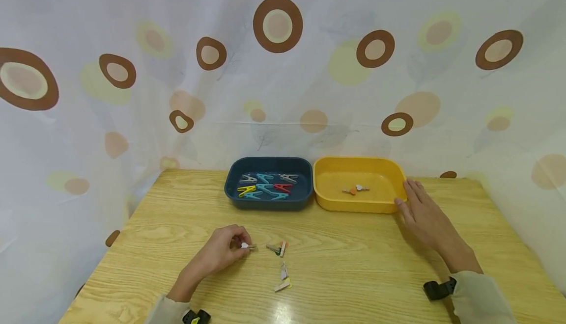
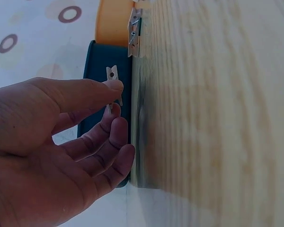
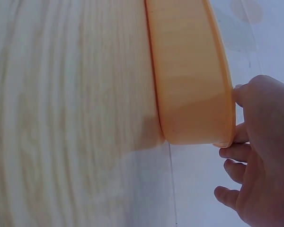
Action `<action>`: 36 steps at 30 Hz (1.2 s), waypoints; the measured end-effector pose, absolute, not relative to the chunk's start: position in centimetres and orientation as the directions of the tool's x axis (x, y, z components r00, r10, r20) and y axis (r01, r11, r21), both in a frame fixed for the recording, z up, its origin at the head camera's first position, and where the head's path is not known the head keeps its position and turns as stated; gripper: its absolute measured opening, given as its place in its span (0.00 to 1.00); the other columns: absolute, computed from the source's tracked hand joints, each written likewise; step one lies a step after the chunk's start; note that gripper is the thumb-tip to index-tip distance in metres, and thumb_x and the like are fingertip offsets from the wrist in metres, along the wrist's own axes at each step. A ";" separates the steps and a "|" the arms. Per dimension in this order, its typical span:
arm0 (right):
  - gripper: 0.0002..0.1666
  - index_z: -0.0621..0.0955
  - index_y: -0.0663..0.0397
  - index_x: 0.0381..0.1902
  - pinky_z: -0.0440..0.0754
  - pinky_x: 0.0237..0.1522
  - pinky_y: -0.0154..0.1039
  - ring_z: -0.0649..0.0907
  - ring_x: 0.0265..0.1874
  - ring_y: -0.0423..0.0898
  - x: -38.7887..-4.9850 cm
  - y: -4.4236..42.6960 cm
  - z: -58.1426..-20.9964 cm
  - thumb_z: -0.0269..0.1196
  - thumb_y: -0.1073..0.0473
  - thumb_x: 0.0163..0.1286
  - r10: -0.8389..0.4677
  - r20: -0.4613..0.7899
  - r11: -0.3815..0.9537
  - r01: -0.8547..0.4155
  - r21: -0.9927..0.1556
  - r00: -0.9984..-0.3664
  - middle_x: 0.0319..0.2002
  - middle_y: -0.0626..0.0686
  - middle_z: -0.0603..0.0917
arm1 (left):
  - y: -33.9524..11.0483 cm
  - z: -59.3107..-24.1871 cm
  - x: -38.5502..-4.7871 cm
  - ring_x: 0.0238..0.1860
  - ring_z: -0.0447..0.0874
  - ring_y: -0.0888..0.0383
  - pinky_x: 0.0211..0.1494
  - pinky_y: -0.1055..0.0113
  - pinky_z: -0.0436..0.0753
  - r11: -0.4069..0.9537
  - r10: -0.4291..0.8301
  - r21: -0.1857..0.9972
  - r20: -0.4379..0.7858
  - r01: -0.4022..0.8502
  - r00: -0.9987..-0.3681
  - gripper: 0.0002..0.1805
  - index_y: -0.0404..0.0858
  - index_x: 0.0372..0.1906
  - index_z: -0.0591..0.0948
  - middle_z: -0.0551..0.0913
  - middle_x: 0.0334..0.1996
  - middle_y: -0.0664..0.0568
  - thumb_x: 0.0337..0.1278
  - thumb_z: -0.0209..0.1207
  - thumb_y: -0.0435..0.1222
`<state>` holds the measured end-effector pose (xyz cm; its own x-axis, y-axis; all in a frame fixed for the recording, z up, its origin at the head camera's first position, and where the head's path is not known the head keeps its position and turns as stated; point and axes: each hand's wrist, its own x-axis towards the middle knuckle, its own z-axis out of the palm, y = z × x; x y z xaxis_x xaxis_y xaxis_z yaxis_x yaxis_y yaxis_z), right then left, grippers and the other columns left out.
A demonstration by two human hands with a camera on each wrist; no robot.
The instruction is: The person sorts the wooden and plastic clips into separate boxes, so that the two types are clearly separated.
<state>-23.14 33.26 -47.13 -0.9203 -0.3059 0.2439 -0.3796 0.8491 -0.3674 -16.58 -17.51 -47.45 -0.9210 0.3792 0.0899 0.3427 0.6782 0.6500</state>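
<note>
My left hand (image 1: 225, 248) pinches a small wooden clothespin (image 2: 112, 74) between thumb and forefinger, just above the table. A white ornament (image 1: 244, 246) shows on this clothespin in the head view. To its right lie several more mini clothespins (image 1: 283, 249) with orange, green, white and yellow decorations. My right hand (image 1: 425, 216) rests against the right end of the yellow tray (image 1: 353, 205), thumb and fingertips touching its rim and side, fingers mostly straight. Inside that tray lie two decorated clothespins (image 1: 352, 191), one orange, one white.
A dark blue tray (image 1: 269, 205) stands against the yellow tray's left side, holding several plastic clothespins (image 1: 264, 188) in blue, grey, red and yellow. Both trays sit at the back edge of the wooden table (image 1: 345, 265), before a patterned curtain (image 1: 283, 83).
</note>
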 end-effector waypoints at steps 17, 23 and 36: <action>0.42 0.47 0.73 0.80 0.45 0.75 0.66 0.46 0.79 0.69 -23.5 33.4 -47.2 0.40 0.44 0.86 -0.300 0.222 0.854 -0.365 -0.371 -0.928 0.80 0.72 0.45 | -14.9 -45.7 -18.0 0.38 0.82 0.60 0.42 0.65 0.83 0.635 0.352 0.651 0.235 0.416 -0.906 0.07 0.46 0.38 0.86 0.83 0.36 0.58 0.60 0.70 0.30; 0.42 0.47 0.73 0.80 0.45 0.75 0.65 0.46 0.78 0.70 -23.4 33.5 -47.3 0.40 0.45 0.87 -0.299 0.225 0.856 -0.365 -0.366 -0.927 0.80 0.72 0.45 | -13.6 -44.9 -18.9 0.39 0.81 0.54 0.42 0.62 0.82 0.602 0.387 0.654 0.263 0.458 -0.884 0.06 0.47 0.39 0.85 0.83 0.38 0.55 0.63 0.69 0.32; 0.41 0.48 0.75 0.79 0.45 0.76 0.63 0.47 0.78 0.69 -23.3 33.4 -47.4 0.41 0.47 0.87 -0.308 0.248 0.853 -0.382 -0.356 -0.918 0.79 0.73 0.47 | -11.6 -44.5 -20.4 0.40 0.81 0.60 0.40 0.64 0.79 0.573 0.371 0.681 0.281 0.456 -0.885 0.05 0.47 0.41 0.84 0.85 0.37 0.61 0.66 0.67 0.34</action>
